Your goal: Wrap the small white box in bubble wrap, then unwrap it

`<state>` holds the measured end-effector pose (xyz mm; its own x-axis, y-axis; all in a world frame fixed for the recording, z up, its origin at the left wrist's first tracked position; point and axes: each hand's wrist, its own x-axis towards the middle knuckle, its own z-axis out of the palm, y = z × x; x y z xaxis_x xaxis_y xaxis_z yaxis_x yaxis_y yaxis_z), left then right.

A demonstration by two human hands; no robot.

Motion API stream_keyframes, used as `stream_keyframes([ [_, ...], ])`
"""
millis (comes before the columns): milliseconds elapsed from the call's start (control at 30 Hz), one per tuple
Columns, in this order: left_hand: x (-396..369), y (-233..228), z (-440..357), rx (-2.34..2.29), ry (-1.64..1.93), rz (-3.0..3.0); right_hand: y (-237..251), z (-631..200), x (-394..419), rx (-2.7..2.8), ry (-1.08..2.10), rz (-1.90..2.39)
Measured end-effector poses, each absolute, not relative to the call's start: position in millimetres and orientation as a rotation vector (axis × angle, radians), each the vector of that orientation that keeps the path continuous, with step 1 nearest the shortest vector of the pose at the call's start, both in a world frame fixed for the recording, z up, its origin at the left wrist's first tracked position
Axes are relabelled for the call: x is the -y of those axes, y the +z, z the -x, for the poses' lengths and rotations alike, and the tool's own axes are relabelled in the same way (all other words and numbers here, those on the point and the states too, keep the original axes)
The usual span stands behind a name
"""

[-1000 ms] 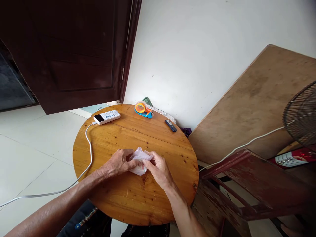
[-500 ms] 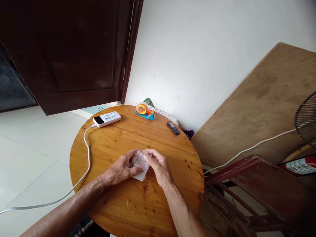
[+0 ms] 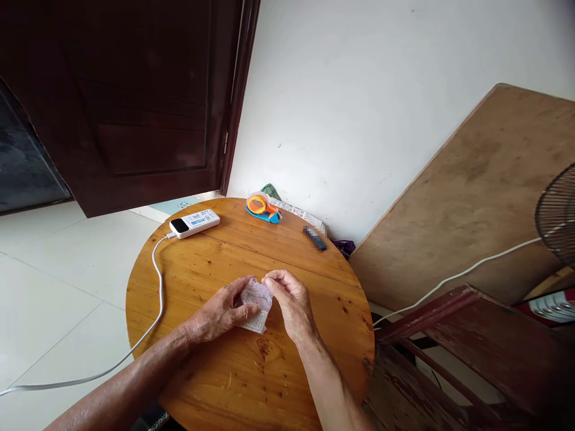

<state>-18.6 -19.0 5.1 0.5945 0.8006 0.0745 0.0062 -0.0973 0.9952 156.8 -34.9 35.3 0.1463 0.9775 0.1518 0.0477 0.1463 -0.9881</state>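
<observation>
A small clear plastic packet (image 3: 257, 302), crinkled and with fine print on its lower part, lies between my hands over the round wooden table (image 3: 211, 371). My left hand (image 3: 224, 311) is closed on its left side, thumb across the front and fingers behind. At the packet's upper right corner, my right hand (image 3: 290, 302) pinches the film between thumb and forefinger. What the packet contains, if anything, I cannot make out.
A white power bank-like device (image 3: 195, 222) with a white cable (image 3: 160, 281) sits at the back left. Behind are an orange and blue tape dispenser (image 3: 263, 208) and a dark blurred object (image 3: 315, 237). A red wooden chair (image 3: 485, 347) stands right of the table.
The packet's printed lower part shows more now, and its top film looks lifted. My right hand's fingertips have closed together at the corner. The view has shifted slightly.
</observation>
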Motion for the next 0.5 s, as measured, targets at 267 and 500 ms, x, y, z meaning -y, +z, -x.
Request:
stream_keyframes([
  [267,13,4,11,-1.086,0.756,-1.74,25,-142,45,1.475,0.617,1.309],
  [500,15,0,9,-1.129,0.853,-1.711,7,-137,33,1.513,0.437,1.353],
])
